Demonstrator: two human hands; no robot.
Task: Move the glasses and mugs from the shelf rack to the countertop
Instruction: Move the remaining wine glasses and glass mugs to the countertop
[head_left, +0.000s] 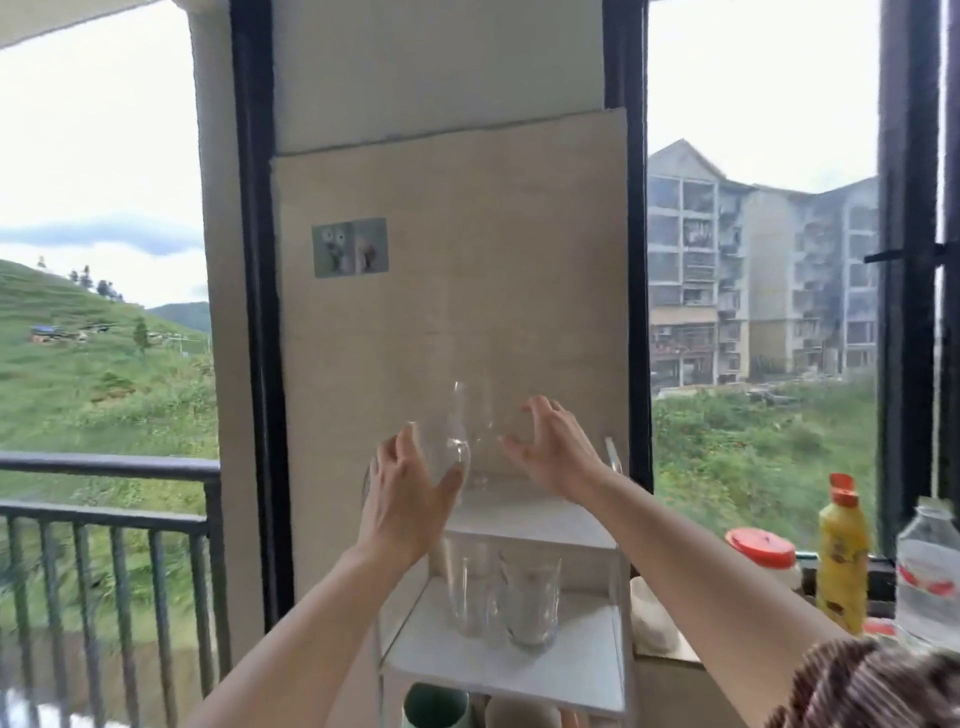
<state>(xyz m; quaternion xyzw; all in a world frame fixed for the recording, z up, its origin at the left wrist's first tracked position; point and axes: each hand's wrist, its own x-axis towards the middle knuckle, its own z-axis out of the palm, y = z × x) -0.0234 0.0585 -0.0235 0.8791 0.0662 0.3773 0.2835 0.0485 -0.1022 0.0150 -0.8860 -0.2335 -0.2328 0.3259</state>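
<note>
A white shelf rack (519, 670) stands against a tan board in front of me. On its top tier, my left hand (402, 501) wraps a short clear glass (441, 447), thumb at the front and fingers behind. A taller clear glass (470, 415) stands just right of it. My right hand (548, 449) hovers beside that tall glass with curled, spread fingers, touching nothing. Two clear glasses (470, 592) (530, 597) stand on the middle tier. A green mug (434, 706) and a beige mug (522, 714) peek out on the tier below.
To the right, a window ledge holds a red-lidded jar (763, 556), a yellow bottle (844, 561) and a clear plastic bottle (930, 566). A white cloth (652, 618) lies beside the rack. A dark balcony railing (104, 514) runs on the left.
</note>
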